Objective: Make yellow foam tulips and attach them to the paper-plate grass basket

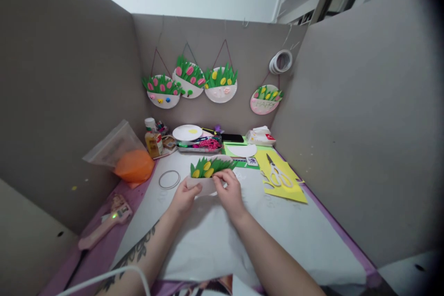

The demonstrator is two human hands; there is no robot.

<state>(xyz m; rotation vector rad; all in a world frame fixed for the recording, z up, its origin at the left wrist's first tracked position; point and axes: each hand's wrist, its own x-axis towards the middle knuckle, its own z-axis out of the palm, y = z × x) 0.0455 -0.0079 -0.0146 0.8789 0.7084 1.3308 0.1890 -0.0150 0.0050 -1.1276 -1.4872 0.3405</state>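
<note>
Both my hands hold a paper-plate flower craft point(209, 169) just above the white table sheet point(215, 231). It is a white half plate with green paper leaves and yellow tulip shapes sticking up from it. My left hand point(185, 197) grips its lower left edge. My right hand point(229, 191) pinches the right side, fingers on the green leaves. A clear ring point(169, 179) lies on the sheet just left of my left hand.
A pink glue gun point(106, 223) lies at the left, by a plastic bag with orange material point(133, 165). Scissors point(277, 174) rest on yellow paper at the right. Glue bottles, a plate, a tray of scraps and tissues line the back. Several finished crafts point(189, 76) hang on the cardboard wall.
</note>
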